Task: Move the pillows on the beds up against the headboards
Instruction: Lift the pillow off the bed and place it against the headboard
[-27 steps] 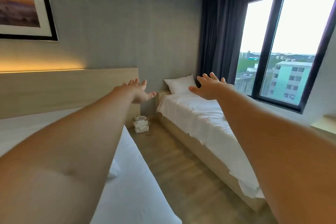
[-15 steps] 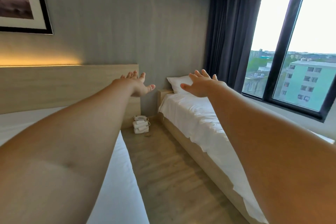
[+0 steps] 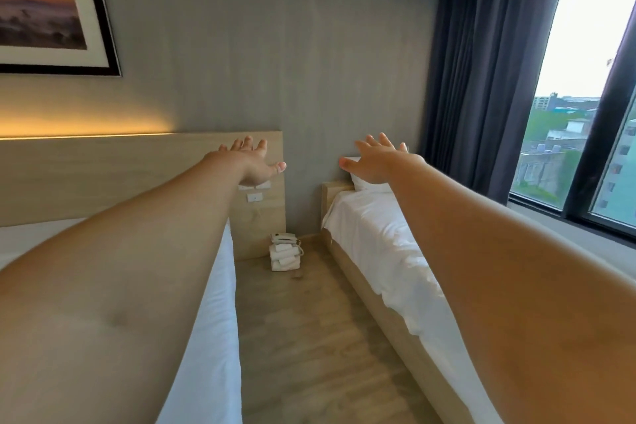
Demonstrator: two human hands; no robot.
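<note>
Nearing the pillow (image 3: pixel 364 179), both hands (image 3: pixel 253 167) (image 3: pixel 380 163) keep their fingers spread, empty.

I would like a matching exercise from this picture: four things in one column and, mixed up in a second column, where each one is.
Things:
1. pillow
2. towels
3. picture
4. curtain

Places:
A. on the wall, upper left
B. at the head of the right bed
C. beside the window
D. on the floor between the beds

Pairs: 1-B, 2-D, 3-A, 4-C
</note>
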